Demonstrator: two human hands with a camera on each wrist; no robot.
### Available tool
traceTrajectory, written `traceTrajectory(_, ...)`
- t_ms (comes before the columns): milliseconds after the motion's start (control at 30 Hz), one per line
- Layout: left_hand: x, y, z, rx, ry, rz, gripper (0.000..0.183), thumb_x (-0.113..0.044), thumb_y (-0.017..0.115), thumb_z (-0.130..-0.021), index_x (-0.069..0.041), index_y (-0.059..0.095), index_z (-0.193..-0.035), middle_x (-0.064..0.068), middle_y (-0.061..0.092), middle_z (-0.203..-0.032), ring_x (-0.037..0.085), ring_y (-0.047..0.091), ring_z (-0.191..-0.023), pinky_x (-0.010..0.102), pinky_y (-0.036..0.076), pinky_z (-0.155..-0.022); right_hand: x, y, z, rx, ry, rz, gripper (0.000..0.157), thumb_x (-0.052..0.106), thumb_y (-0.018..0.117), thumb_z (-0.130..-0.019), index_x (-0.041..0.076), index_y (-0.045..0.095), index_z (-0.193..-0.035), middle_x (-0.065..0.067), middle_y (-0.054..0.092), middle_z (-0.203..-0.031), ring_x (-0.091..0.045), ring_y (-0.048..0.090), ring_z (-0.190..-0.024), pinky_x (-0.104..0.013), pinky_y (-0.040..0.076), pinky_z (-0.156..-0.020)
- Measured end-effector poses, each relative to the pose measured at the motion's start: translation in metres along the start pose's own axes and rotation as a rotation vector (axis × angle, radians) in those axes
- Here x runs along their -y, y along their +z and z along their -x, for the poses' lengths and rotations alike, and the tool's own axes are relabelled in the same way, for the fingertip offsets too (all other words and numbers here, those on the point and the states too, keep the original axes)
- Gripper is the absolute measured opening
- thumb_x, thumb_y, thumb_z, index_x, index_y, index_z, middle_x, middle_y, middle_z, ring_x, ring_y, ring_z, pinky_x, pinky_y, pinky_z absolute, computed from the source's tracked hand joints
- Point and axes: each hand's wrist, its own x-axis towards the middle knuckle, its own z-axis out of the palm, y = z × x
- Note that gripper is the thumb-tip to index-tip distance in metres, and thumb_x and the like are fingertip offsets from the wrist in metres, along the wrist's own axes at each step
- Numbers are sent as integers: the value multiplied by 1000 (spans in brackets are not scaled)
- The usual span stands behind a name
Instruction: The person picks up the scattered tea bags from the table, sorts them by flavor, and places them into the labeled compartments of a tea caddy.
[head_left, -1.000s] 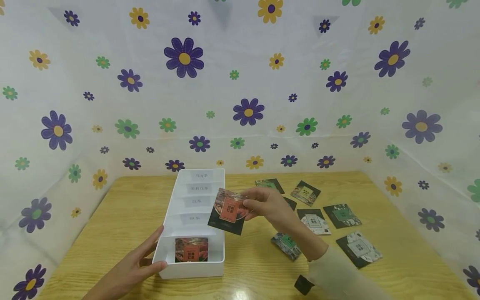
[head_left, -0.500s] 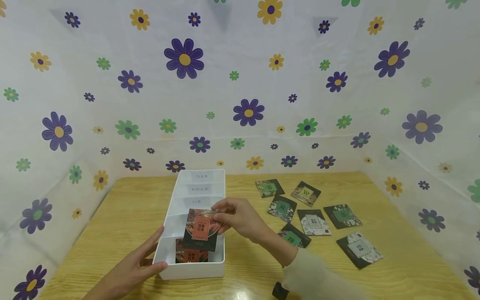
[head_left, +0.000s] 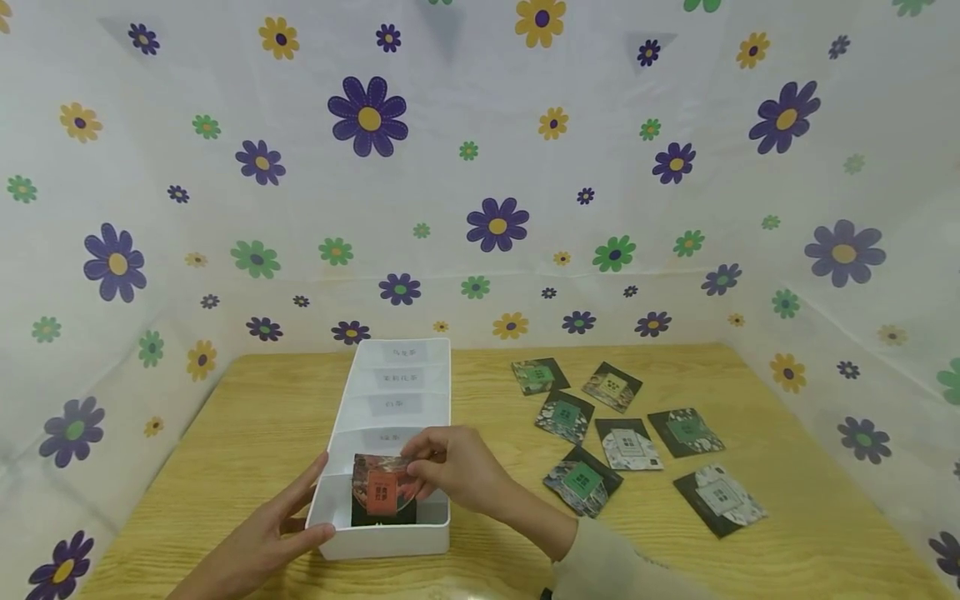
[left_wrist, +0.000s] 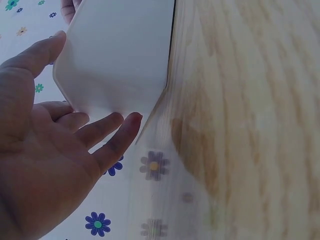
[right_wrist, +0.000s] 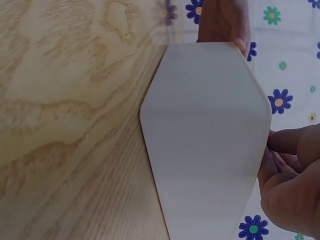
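A white divided box [head_left: 382, 542] stands on the wooden table, left of centre. My left hand [head_left: 262, 529] grips its near left corner, thumb on the front rim and fingers along the side; the left wrist view shows the fingertips against the outer wall [left_wrist: 115, 65]. Between thumb and fingers my right hand [head_left: 461, 468] pinches the upper right corner of a dark tea sachet [head_left: 381, 493] with a red label. That sachet is upright in the front compartment, covering a similar sachet there. In the right wrist view, the box wall hides what the right hand [right_wrist: 292, 182] holds.
Farther compartments of the box carry paper labels [head_left: 403, 353]. Several tea sachets lie spread on the table at right, among them a green-labelled one [head_left: 583, 481], a yellow-labelled one [head_left: 611, 386] and a white-labelled one [head_left: 718, 498]. A flowered curtain [head_left: 465, 175] surrounds the table's back and sides.
My right hand has moved left and down, bringing the red-labelled sachet from beside the box into its front compartment. The left hand has stayed on the box corner.
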Motion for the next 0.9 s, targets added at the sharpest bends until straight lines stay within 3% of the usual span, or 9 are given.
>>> traceTrajectory(200, 0, 0, 1, -7, 19, 0, 79, -23, 61, -92, -23, 9, -151, 19, 10, -152, 45, 35, -125, 37, 49, -82, -19, 5, -4, 17, -40, 215, 7, -3, 62, -86, 2, 67, -88, 0, 67, -75, -11, 64, -59, -27, 53, -54)
traceTrajectory(400, 0, 1, 0, -6, 17, 7, 79, -23, 60, -92, -24, 8, -151, 20, 10, -152, 46, 36, -124, 37, 49, -81, -21, 9, -2, 12, -142, 459, 7, 1, 62, -88, 6, 67, -86, 5, 67, -79, 4, 60, -65, -12, 47, -54)
traceTrajectory(667, -1, 1, -1, -13, 1, -9, 80, -24, 61, -92, -24, 8, -151, 21, 12, -152, 46, 37, -123, 40, 48, -82, -18, 11, 0, 5, -184, 585, 9, 1, 63, -88, 7, 68, -83, 6, 64, -79, 7, 54, -65, -10, 44, -55)
traceTrajectory(900, -1, 2, -2, -19, -1, -6, 80, -22, 60, -92, -22, 7, -151, 18, 13, -152, 43, 31, -129, 29, 48, -79, -14, 13, 4, 32, -262, 777, 10, 8, 61, -90, 7, 71, -92, 6, 62, -83, 5, 53, -75, -7, 41, -62)
